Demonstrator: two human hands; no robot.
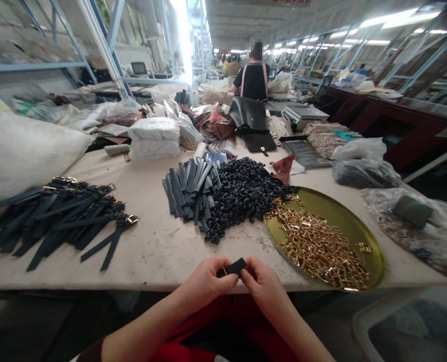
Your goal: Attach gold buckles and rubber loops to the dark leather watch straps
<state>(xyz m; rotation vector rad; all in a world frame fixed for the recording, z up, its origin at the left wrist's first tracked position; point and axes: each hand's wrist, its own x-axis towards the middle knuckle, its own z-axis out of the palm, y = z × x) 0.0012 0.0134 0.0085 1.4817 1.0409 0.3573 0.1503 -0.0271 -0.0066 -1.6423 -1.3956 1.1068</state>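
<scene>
My left hand [204, 281] and my right hand [263, 284] meet at the table's near edge, both pinched on a short black strap [233, 267] with a glint of gold at its left end. Beyond them lies a pile of bare black straps [191, 188], a heap of small black loops [242, 193], and a round gold tray [370, 246] holding several gold buckles [317, 246]. At the left lies a pile of black straps with buckles fitted [61, 213].
The worn table [159, 246] carries white bundles [153, 138], plastic bags [362, 166] and black leather pieces [248, 115] farther back. A person in black [253, 78] stands at the far end. A big white sack [23, 151] sits at the left.
</scene>
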